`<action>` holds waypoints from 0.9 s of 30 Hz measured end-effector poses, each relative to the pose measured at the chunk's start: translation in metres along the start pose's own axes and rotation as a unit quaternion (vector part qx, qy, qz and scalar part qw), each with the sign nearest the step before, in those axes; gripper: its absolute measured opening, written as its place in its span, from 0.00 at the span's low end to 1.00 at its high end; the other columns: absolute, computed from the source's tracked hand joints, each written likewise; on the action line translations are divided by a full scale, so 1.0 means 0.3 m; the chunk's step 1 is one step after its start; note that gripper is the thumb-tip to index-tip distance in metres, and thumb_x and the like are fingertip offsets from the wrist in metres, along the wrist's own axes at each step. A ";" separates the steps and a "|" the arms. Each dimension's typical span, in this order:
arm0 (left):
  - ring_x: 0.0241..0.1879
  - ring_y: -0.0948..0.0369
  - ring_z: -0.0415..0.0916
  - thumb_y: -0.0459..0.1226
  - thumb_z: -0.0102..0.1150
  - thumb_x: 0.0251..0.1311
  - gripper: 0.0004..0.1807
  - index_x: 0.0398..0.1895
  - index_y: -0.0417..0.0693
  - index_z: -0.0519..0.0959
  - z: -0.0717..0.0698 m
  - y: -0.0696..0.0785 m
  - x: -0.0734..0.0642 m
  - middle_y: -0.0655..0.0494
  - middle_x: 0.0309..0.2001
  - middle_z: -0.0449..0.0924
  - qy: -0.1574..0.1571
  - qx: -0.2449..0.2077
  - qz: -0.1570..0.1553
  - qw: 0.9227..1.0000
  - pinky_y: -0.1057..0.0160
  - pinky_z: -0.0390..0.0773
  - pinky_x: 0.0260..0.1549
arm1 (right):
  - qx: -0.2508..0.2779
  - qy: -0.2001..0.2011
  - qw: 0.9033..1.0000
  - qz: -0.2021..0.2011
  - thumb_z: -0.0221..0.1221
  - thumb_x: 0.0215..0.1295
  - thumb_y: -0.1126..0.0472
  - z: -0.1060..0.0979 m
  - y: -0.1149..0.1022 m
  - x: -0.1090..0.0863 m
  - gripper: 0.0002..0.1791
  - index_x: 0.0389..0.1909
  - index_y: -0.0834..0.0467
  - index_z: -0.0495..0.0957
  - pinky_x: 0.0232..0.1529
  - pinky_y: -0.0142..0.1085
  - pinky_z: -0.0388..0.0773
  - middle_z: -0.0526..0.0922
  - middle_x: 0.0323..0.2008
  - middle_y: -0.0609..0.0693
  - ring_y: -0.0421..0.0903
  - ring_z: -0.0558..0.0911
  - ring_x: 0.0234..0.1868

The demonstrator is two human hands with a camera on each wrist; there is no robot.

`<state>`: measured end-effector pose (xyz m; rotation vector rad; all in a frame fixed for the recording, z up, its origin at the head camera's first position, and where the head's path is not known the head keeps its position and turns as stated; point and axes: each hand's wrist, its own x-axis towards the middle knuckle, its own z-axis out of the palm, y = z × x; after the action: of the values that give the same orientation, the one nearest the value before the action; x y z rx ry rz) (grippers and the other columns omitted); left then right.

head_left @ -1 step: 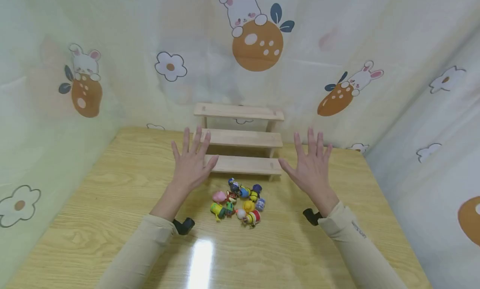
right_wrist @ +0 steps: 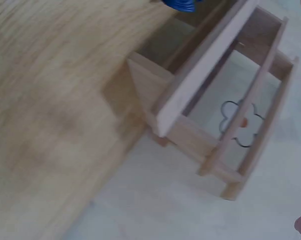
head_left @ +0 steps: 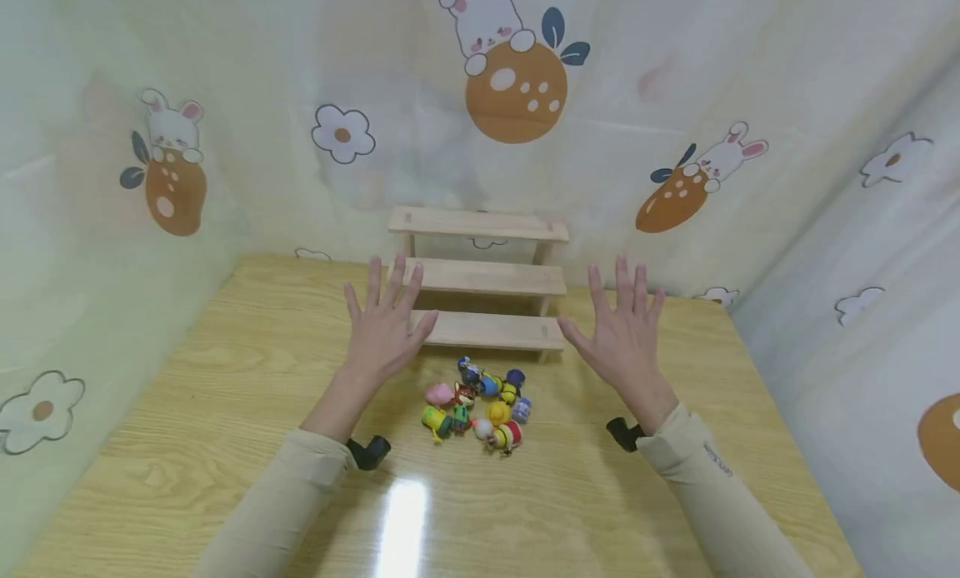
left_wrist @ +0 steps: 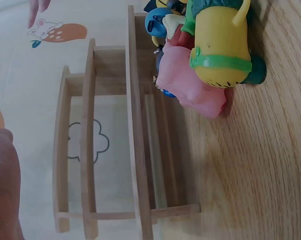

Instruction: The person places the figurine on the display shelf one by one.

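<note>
My left hand (head_left: 382, 336) is raised with its fingers spread, its tips overlapping the left end of a three-tier wooden shelf (head_left: 487, 276) in the head view. On the other side my right hand (head_left: 624, 343) hovers to the right of the shelf, also spread, holding nothing. A cluster of small toy figures (head_left: 498, 412) lies on the table between the wrists, in front of the lowest step. Among them the left wrist view shows a pink pig figure (left_wrist: 188, 82) and a yellow figure with a green band (left_wrist: 221, 42). Part of a blue figure (right_wrist: 180, 4) shows in the right wrist view.
The wood-grain table (head_left: 225, 378) carries the shelf and figures. Behind and beside it hangs a pale curtain (head_left: 420, 62) printed with rabbits and flowers. Dark wrist cameras (head_left: 369, 453) sit beneath both forearms. A bright light reflection lies on the table's front part.
</note>
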<state>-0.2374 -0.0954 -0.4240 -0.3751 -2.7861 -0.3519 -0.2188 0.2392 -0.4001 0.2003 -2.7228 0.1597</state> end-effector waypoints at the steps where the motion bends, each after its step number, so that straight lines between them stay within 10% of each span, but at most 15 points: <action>1: 0.73 0.55 0.11 0.63 0.29 0.67 0.38 0.76 0.63 0.39 -0.001 0.000 -0.002 0.59 0.77 0.27 0.000 -0.003 0.001 1.000 0.30 0.26 0.64 | -0.001 -0.001 1.000 0.000 0.52 0.60 0.34 0.003 0.002 -0.001 0.47 0.75 0.51 0.48 0.65 0.70 0.35 0.32 0.76 0.58 0.60 0.30 0.75; 27: 0.75 0.54 0.17 0.64 0.30 0.67 0.40 0.76 0.60 0.36 0.014 -0.023 -0.039 0.56 0.77 0.27 0.003 -0.036 0.004 0.999 0.33 0.27 0.66 | 0.038 0.008 0.999 -0.012 0.57 0.61 0.39 0.038 0.010 -0.067 0.46 0.73 0.56 0.52 0.67 0.62 0.53 0.53 0.71 0.65 0.64 0.53 0.72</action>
<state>-0.2299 -0.1031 -0.4332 -0.4024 -2.7701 -0.4521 -0.2055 0.2427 -0.4188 0.2517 -2.6987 0.2576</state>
